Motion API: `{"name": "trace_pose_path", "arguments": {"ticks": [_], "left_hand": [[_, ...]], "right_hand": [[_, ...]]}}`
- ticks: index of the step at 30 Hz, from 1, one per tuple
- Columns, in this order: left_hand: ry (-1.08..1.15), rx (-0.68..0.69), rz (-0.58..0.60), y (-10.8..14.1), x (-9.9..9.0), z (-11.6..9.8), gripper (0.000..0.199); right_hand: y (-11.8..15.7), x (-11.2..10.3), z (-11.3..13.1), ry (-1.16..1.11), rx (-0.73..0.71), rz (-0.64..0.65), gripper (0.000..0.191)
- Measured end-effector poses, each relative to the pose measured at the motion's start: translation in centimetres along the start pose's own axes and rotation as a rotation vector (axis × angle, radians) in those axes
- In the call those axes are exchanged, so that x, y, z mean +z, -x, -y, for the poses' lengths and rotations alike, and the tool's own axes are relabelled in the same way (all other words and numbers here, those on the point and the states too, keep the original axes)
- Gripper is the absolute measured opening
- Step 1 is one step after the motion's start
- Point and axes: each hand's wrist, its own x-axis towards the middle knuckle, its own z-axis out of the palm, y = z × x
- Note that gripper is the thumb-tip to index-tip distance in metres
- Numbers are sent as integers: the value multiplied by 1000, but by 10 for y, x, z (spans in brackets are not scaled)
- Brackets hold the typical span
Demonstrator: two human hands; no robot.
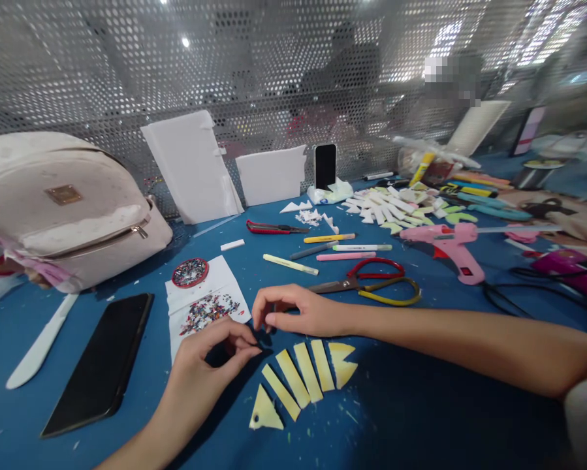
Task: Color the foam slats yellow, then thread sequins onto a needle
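My left hand (209, 358) is closed in a loose pinch, thumb and index tips almost together, beside the paper with glitter (206, 314). Facing it, my right hand (296, 311) has curled fingers with the thumb near the index finger; anything held in either hand is too small or hidden. Just below them lie pale yellow foam pieces laid out like a fishbone: a triangular head (265, 412) with a hole, several strips (293, 378) and a notched tail (343, 364). Behind my right wrist are scissors (356, 282) with red and yellow handles.
A pink glue gun (452, 247) lies right, its cord behind my forearm. Markers (290, 264), a red cutter (276, 228) and heaped foam scraps (396, 205) lie further back. At left are a phone (100, 365), white plastic knife (42, 343) and backpack (68, 209).
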Motion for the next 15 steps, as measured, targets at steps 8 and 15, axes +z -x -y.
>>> {"name": "trace_pose_path", "arguments": {"ticks": [8, 15], "left_hand": [[20, -26, -12, 1, 0, 0, 4], [21, -4, -30, 1, 1, -1, 5]], "right_hand": [[-1, 5, -2, 132, 2, 15, 20], [0, 4, -4, 135, 5, 19, 17]]}}
